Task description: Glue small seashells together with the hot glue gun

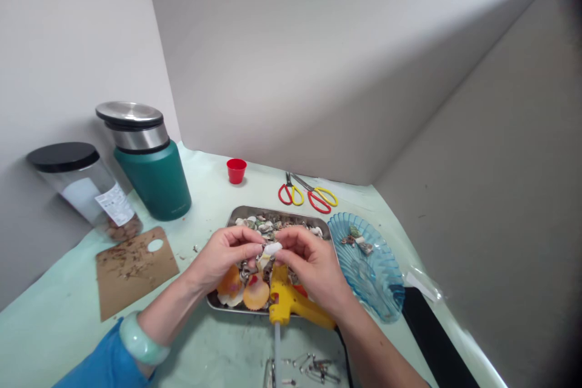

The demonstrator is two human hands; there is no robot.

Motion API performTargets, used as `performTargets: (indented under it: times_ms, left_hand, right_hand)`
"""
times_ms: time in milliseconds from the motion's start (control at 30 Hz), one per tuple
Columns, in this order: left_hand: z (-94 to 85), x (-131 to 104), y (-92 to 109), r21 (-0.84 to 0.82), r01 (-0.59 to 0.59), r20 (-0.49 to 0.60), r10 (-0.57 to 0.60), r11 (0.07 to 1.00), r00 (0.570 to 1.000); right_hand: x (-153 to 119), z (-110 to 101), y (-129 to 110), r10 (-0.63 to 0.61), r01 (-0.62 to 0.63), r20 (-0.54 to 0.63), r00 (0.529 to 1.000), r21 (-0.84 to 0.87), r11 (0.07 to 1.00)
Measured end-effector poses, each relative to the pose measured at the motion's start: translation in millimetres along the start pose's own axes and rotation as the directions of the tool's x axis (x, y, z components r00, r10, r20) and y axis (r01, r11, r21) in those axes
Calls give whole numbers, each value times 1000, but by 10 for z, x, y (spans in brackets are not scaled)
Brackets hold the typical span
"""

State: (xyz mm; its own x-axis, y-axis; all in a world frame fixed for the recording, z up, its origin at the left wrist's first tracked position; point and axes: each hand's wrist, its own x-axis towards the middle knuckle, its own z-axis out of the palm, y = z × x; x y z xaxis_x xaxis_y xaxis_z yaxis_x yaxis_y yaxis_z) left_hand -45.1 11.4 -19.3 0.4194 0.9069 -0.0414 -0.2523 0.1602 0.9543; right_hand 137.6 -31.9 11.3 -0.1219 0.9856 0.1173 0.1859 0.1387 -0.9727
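Over a metal tray (234, 216) of shells, my two hands are close together. My right hand (313, 264) pinches a small white shell (273, 248) between thumb and fingers. My left hand (230, 253) is closed at the shell's left side, its thumb and fingertips pressed together; what it holds, if anything, is too small to name. A yellow glue gun (282, 298) rests on the tray's front edge below my hands, with a glue stick at its back. Orange shells (256, 292) lie in the front of the tray.
A blue shell-shaped dish (379, 260) with a few shells stands right of the tray. Behind are a red cup (236, 171) and two scissors (322, 199). At left are a green bottle (157, 179), a jar (86, 188) and brown cardboard (136, 279). Small metal pieces (321, 368) lie in front.
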Motion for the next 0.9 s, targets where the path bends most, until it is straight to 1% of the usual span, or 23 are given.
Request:
performTargets:
  times_ms: [133,300,433,533,633,700,767,900]
  left_hand:
    - [-5,-8,5,14,-5,12,5,1000,1000]
    - [-2,-14,7,42,1,-6,0,999,1000]
    - [1,-6,2,52,11,-13,-10,999,1000]
    - [-1,3,-4,44,3,-19,-2,999,1000]
    - [-9,4,-15,30,-19,-38,20,999,999]
    - [-17,0,-24,19,-31,-46,32,999,998]
    - [-25,-1,-35,10,-33,-49,33,999,998]
    - [-37,5,-47,-2,-23,-42,23,1000,999]
  right_hand:
    - [-1,-2,-1,16,-16,3,1000,2,1000]
    - [-6,13,18,50,-50,13,999,33,998]
    - [-16,26,27,35,-35,10,999,0,999]
    - [-30,31,9,-35,31,-32,999,-107,994]
    - [-50,37,-19,-173,146,-77,982,-276,950]
    - [-61,42,-28,-229,194,-71,971,-333,923]
    - [-65,48,-23,-221,189,-62,973,-323,927]
    - [-56,56,3,-111,97,-61,992,-196,976]
